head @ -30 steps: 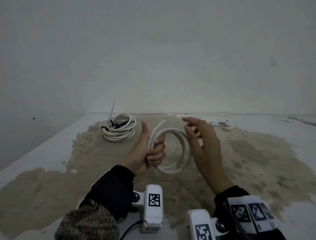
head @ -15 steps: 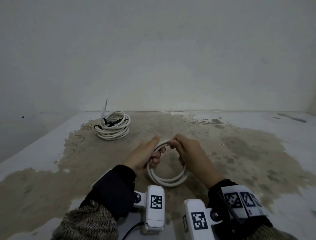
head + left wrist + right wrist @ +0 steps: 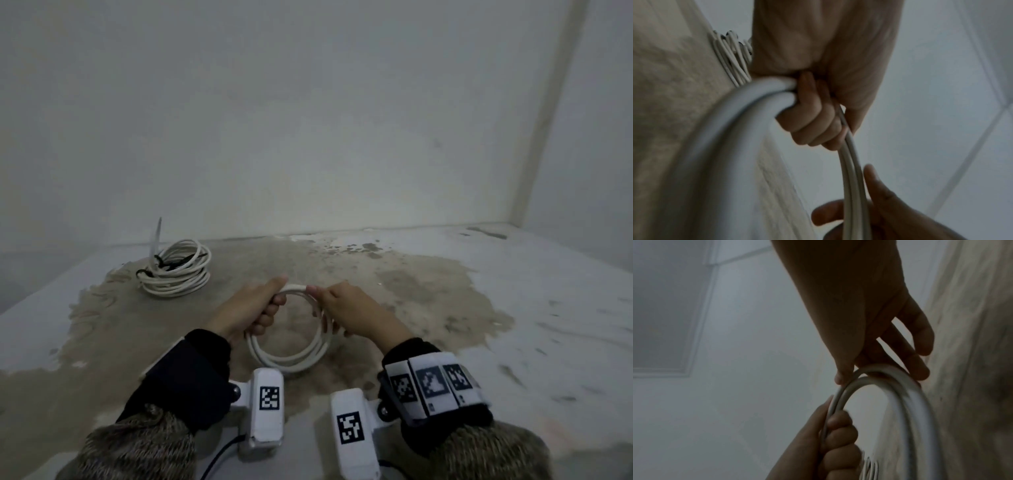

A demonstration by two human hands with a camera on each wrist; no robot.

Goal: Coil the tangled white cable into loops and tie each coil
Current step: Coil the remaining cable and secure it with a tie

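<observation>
A white cable coil [image 3: 291, 356] of a few loops hangs upright above the table between my hands. My left hand [image 3: 253, 308] grips its upper left side, fingers curled round the strands [image 3: 764, 97] and thumb along the top. My right hand [image 3: 346, 308] pinches the upper right of the coil [image 3: 869, 378] between thumb and fingers. A second white coil [image 3: 176, 272], bound with black ties, lies flat at the back left of the table; a white strip stands up from it.
The tabletop [image 3: 428, 308] is pale with a large brown worn patch in its middle. A plain wall [image 3: 308, 137] rises right behind it. The table's left edge runs diagonally beside the bound coil.
My right hand went from open beside the coil to pinching its top right. Both hands and the coil lowered toward the table, and the loose cable end is now tucked in.
</observation>
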